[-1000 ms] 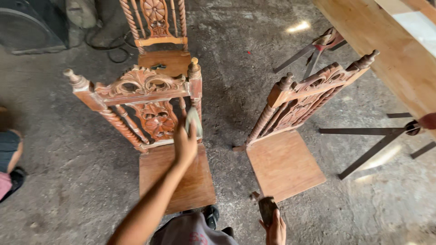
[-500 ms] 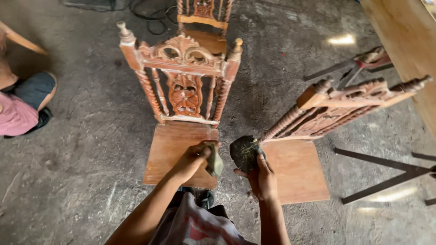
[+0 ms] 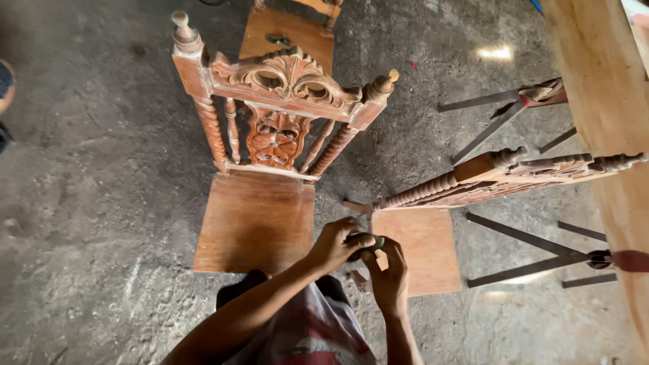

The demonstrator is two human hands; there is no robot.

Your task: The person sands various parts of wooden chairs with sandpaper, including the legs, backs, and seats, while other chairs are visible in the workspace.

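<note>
My left hand (image 3: 338,245) and my right hand (image 3: 389,270) meet in front of me, both closed on a small dark greenish pad (image 3: 365,240) held between them. They hover over the gap between two carved wooden chairs. The chair with a carved back and twisted spindles (image 3: 277,94) stands just ahead of my left hand, its flat seat (image 3: 253,220) facing me. The second chair (image 3: 514,172) stands to the right, turned sideways, its seat (image 3: 422,247) just behind my right hand.
A third chair seat (image 3: 287,30) shows at the top. A long wooden plank or table (image 3: 602,88) runs down the right edge over dark metal legs (image 3: 527,267). The floor is rough grey concrete (image 3: 88,203). Another person's foot (image 3: 5,84) shows at the far left.
My left hand came down from the chair's back with the pad and joined my right hand, which rose from the bottom edge. The view moved closer to the chair.
</note>
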